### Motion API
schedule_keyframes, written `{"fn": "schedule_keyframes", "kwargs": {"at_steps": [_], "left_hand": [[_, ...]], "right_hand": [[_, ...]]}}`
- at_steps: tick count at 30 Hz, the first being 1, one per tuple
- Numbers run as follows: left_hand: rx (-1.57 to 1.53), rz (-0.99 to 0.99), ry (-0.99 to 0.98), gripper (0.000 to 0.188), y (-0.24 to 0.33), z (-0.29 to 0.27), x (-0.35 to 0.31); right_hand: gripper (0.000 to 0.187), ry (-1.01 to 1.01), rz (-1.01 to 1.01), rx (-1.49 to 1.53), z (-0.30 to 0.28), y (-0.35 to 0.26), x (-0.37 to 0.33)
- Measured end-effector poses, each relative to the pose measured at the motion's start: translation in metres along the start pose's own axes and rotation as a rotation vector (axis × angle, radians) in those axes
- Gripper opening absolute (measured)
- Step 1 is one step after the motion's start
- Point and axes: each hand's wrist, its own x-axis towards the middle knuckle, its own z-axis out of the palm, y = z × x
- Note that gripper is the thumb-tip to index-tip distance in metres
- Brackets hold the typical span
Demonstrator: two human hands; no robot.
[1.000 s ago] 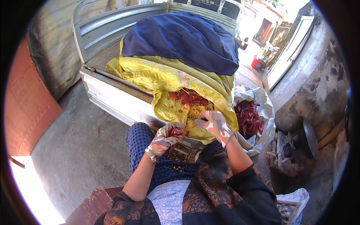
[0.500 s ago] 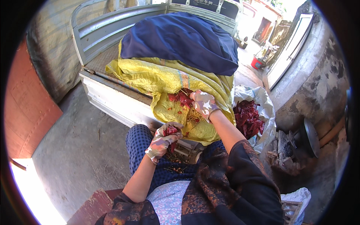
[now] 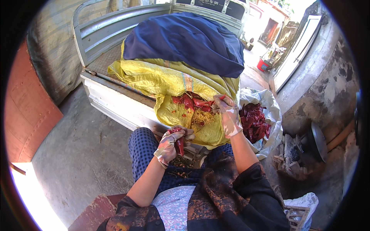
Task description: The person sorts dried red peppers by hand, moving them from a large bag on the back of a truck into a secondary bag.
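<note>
Dried red chili peppers point(image 3: 187, 101) and loose yellow seeds point(image 3: 203, 118) lie in the mouth of a yellow woven sack point(image 3: 169, 77). My left hand point(image 3: 168, 146), in a patterned glove, is closed around a red chili pepper point(image 3: 180, 145) above my lap. My right hand point(image 3: 229, 117), gloved alike, is at the right side of the sack's opening. Its fingers pinch a long red chili pepper that points left over the seeds. A white sack point(image 3: 273, 109) of torn red chili pieces point(image 3: 254, 123) stands to the right of that hand.
A dark blue cloth point(image 3: 185, 42) covers the sack's far part on a grey truck bed point(image 3: 102, 40). Its white tailgate edge point(image 3: 111, 104) is in front of my knees. At right are a black pan point(image 3: 314, 142), a stained wall point(image 3: 323, 84) and a red bucket point(image 3: 263, 64).
My right hand has drawn back to the right out of the chili pile, with a pepper in its fingers. My left hand has shifted slightly right and turned, showing more of its pepper.
</note>
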Motion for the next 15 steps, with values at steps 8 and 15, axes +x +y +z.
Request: {"fn": "schedule_keyframes", "kwargs": {"at_steps": [8, 15], "left_hand": [[-0.098, -0.064, 0.006, 0.023, -0.006, 0.008, 0.008], [-0.124, -0.044, -0.051, 0.030, -0.002, 0.011, 0.018]], "right_hand": [[0.023, -0.119, 0.048, -0.012, 0.001, -0.012, -0.012], [0.020, -0.043, 0.138, 0.064, 0.013, -0.006, -0.025]]}}
